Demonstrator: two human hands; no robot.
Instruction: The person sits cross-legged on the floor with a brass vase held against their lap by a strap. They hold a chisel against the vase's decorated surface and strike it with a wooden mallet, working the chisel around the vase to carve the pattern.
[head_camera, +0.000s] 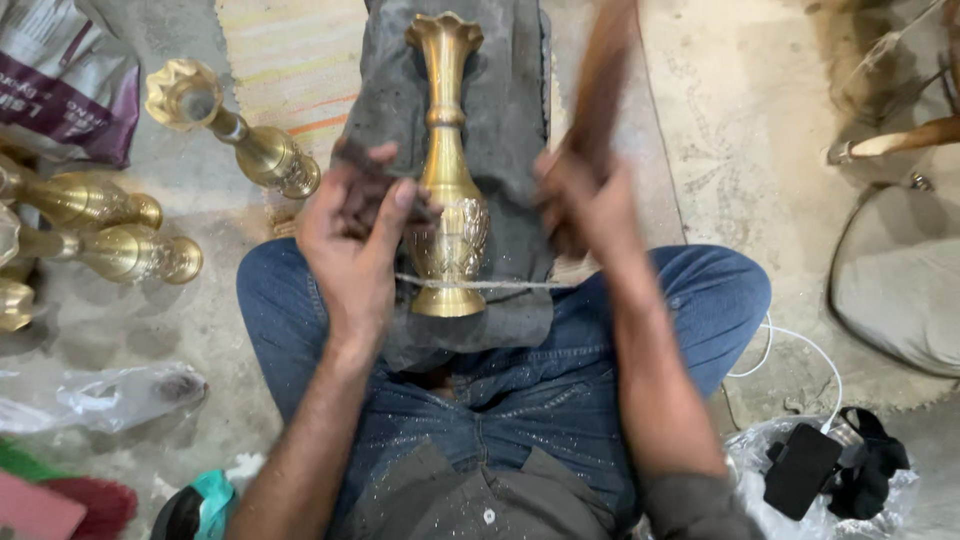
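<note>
The left hand (352, 240) pinches a dark tool against a slim fluted engraved brass vase (447, 170) lying on grey cloth (510, 120) between both grips — the right hand (580, 205) clamps a blurred brown wooden stick (602, 80). Far left, a crumpled grey-and-maroon bag (60, 80).

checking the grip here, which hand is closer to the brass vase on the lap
Left. The left hand has its fingers against the brass vase at its body; the right hand is off to the vase's other side, apart, gripping a wooden tool.
</note>
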